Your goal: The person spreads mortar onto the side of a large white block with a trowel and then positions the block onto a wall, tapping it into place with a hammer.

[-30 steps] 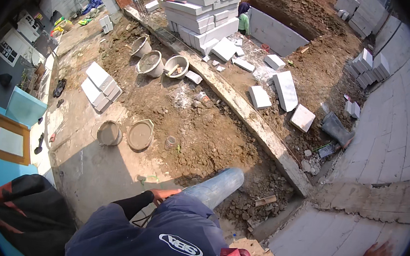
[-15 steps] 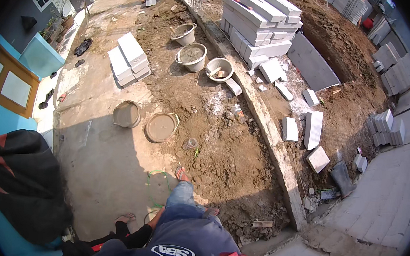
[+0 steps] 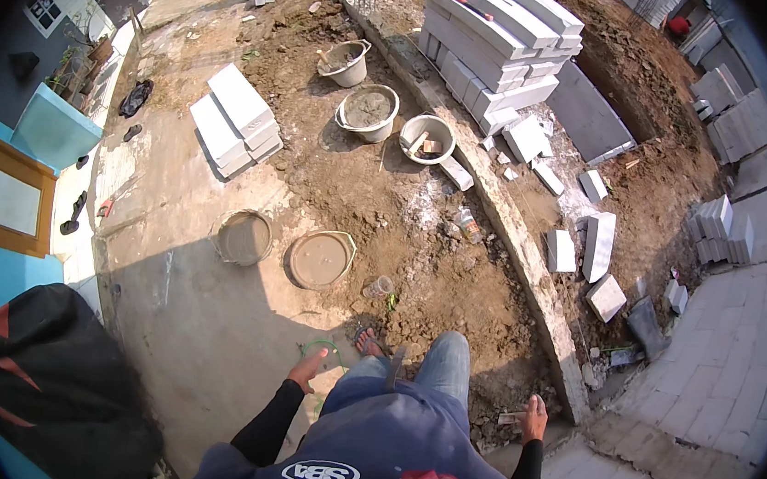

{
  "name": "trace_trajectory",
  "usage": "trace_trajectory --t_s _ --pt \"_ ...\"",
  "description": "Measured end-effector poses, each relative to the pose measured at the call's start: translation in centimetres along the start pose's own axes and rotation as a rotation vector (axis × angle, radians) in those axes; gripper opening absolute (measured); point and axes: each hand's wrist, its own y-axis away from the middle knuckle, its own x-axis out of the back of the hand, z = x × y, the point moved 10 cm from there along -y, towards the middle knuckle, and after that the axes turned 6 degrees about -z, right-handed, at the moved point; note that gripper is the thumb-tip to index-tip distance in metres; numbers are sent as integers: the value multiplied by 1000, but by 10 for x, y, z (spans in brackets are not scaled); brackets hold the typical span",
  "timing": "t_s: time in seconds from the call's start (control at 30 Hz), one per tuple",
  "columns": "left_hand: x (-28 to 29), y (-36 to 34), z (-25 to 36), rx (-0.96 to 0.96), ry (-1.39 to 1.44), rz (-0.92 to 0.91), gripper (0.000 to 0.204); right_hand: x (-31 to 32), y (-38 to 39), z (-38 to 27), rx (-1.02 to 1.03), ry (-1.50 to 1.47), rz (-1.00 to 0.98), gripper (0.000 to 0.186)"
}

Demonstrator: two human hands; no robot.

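Note:
My left hand [image 3: 305, 371] hangs in the air on the left of my body, fingers stretched out and nothing in them. Beneath it, a thin green cord [image 3: 325, 346] lies in a loop on the ground. On the other side, my right hand [image 3: 533, 420] is raised beside my hip, fingers extended and holding nothing visible. A small wooden piece [image 3: 508, 419] lies on the soil just left of it. Ahead of me stand two round tubs of grey-brown liquid, a left tub [image 3: 221, 247] and a right tub [image 3: 347, 278]. A clear plastic cup [image 3: 379, 287] lies near the right tub.
Farther off are a bucket [image 3: 347, 76], a mortar bucket [image 3: 371, 133] and a bucket with tools [image 3: 450, 128]. White blocks are piled left [image 3: 233, 123] and right [image 3: 499, 47]. A low concrete beam [image 3: 527, 286] crosses the soil. A dark cover [image 3: 56, 374] stands at near left.
Both hands have come out to the sides; earlier only part of one arm showed at the left. My legs have shifted, and the view has moved slightly.

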Motion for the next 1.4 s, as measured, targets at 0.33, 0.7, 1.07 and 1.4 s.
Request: trace_trajectory --t_s 0.33,0.7,1.07,1.4 --pt "-41 -7 195 -410 -70 -184 77 -260 -57 -123 -220 122 -458 74" --pt "75 -1 50 111 -899 -122 66 -604 -493 -261 -369 -97 -612 91" --pt "47 84 353 417 151 492 89 -731 -674 -292 -571 -375 -354 55" --pt "289 70 287 532 356 471 84 -697 -498 -356 -409 -132 -384 18"
